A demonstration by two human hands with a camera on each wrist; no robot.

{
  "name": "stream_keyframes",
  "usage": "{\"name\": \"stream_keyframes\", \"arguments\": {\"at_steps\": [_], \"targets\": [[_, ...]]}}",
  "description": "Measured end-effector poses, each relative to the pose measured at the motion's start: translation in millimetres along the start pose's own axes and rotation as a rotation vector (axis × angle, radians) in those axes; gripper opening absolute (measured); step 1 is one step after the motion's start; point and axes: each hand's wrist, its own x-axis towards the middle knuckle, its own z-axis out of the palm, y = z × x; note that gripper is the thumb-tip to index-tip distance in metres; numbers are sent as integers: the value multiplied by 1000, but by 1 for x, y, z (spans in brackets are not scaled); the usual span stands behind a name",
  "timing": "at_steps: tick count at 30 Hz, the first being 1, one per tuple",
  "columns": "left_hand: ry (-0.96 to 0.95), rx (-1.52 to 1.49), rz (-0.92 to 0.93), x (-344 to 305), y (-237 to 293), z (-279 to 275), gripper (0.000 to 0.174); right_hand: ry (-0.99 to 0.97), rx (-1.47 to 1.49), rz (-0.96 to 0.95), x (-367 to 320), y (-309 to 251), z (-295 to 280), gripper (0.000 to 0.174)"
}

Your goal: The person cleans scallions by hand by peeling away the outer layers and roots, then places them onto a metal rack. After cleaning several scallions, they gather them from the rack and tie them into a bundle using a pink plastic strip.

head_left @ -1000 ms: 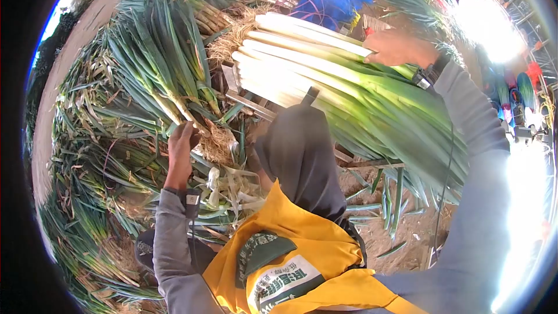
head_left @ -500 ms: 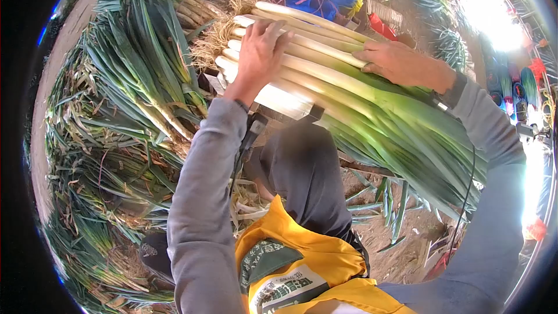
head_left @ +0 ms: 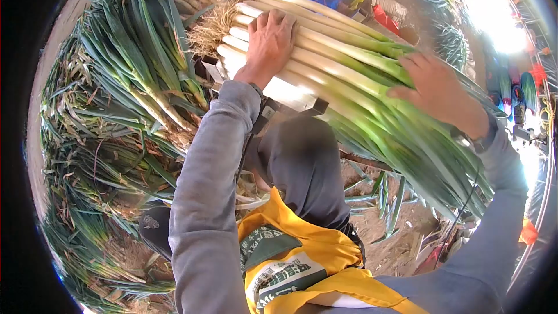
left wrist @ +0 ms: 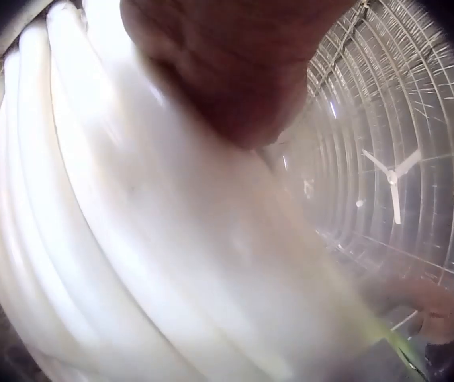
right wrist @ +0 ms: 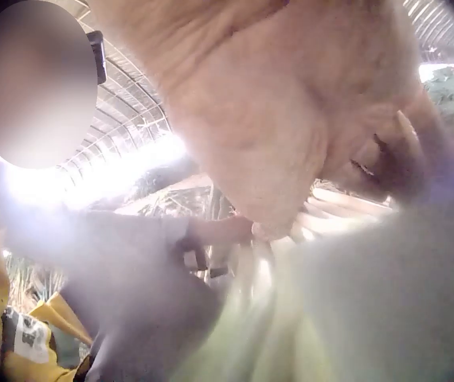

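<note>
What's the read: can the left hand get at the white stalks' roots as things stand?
Likely yes: the left hand rests on the white stalks close to the roots, and nothing visible stands in between.

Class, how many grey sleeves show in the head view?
2: the left sleeve, near the white leek stems; the right sleeve, near the green leek leaves.

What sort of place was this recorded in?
Probably a greenhouse-like shed used for handling vegetables. The left wrist view shows a ribbed, arched roof; heaps of long green onions or leeks lie on the ground beside a cleaner, white-stemmed bundle; and bare soil shows underfoot.
</note>
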Motion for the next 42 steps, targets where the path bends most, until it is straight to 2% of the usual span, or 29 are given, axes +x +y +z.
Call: {"name": "stream_keyframes", "arguments": {"at_steps": [2,4,5,8,14,16,18,20,25,28,31,32,34,35,36,38,39,41,42], "targets": [[14,-13,12,1,1,1,22,48,-55,78,-21,-7,17,68],[13,16,-4,2,1,3,23,196,-191,113,-26,-13,40,73],[20,4,-4,2,0,4,23,138,-62,166,-26,-14,41,70],[20,-2,-6,3,-1,3,24,157,-29,153,-26,-8,48,68],[43,40,-43,1,3,6,27,208,-18,139,-19,4,65,63],[-16,17,-62,7,5,0,25,218,-63,126,-19,6,68,62],[43,9,-55,6,4,-7,25,219,-112,113,-19,2,56,61],[-18,-44,-70,1,4,-9,27,180,-49,129,-21,-12,48,58],[80,-61,-58,2,5,-2,25,223,-17,113,-21,-1,60,55],[23,-15,-110,4,5,-5,26,214,-48,98,-19,0,58,55],[106,-242,-77,-2,-5,-6,23,175,-43,143,-21,-12,56,54],[98,-239,-86,-4,-9,-8,23,168,-34,136,-21,-11,59,54],[-36,-232,-49,8,-15,-10,23,170,-36,143,-23,-7,60,55],[-120,-198,-91,14,-22,-9,28,155,-13,148,-22,-5,59,56],[-127,-208,-88,16,-30,-8,28,146,-13,157,-23,-5,60,56],[224,178,-225,14,-52,1,41,181,-37,127,-25,-4,62,57],[214,164,-230,16,-61,6,41,164,-37,132,-24,-5,60,57],[104,173,-513,24,-70,6,53,184,-3,108,-22,-7,54,57],[88,162,-511,22,-72,5,53,168,1,118,-21,-7,54,57]]}}
